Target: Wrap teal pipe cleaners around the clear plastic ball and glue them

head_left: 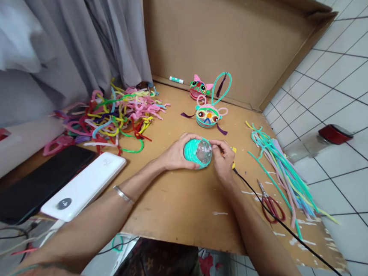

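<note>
My left hand [184, 153] is wrapped round a clear rounded shell [204, 152], tilted so that its bare part faces right. Rows of turquoise pipe cleaner [191, 150] cover its left side, and a strand runs along the upper rim. At the right of that rim, my right hand [223, 158] is closed in a pinch on the strand; the fingertips partly hide it. A yellow tool [234, 156] with a black cord shows just behind my right hand, mostly hidden by it. Beyond my hands stands a finished-looking turquoise animal-face ornament [207, 117] with pink ears and purple tassels.
Behind stands a red and pink face ornament [198, 90], near a glue stick [176, 80]. Tangled pipe cleaners [118, 115], a black phone [41, 181] and a white power bank [85, 185] lie left. Right are straight pipe cleaners [281, 168], scissors [270, 204] and the black cord [291, 233].
</note>
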`<state>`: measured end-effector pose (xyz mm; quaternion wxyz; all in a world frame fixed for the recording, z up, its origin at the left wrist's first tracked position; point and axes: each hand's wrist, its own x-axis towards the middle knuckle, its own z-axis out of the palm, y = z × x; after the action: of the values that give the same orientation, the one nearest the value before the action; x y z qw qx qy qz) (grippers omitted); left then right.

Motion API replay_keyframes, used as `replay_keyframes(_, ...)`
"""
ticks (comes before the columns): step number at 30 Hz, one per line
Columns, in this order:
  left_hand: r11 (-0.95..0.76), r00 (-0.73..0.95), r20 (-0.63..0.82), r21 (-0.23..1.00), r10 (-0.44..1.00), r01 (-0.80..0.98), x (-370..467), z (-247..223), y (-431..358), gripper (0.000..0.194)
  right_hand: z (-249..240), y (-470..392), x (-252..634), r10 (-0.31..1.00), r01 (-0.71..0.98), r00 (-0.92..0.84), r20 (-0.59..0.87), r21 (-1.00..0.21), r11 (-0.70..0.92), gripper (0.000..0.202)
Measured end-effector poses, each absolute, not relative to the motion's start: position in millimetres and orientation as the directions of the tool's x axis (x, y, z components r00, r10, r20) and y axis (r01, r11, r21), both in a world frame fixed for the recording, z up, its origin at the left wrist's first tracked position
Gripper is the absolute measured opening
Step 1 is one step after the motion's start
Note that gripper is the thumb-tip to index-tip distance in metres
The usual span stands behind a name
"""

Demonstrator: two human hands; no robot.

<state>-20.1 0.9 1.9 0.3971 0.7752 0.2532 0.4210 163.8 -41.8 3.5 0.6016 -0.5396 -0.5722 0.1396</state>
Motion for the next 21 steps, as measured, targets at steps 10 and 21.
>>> replay_keyframes(10, -0.692, 0.459, 0.576, 0.710, 0.676, 0.129, -21, -1, 3, 0.071, 22, -71, 143, 0.458, 0.834, -0.170, 0.872, -0.121, 0.539, 0.018)
replay_keyframes(21, -0.707, 0.470, 0.576, 0.687, 0.669, 0.165, -21, 0, -1, 0.070, 20, -69, 141, 0.470, 0.849, -0.107, 0.876, -0.166, 0.501, 0.014)
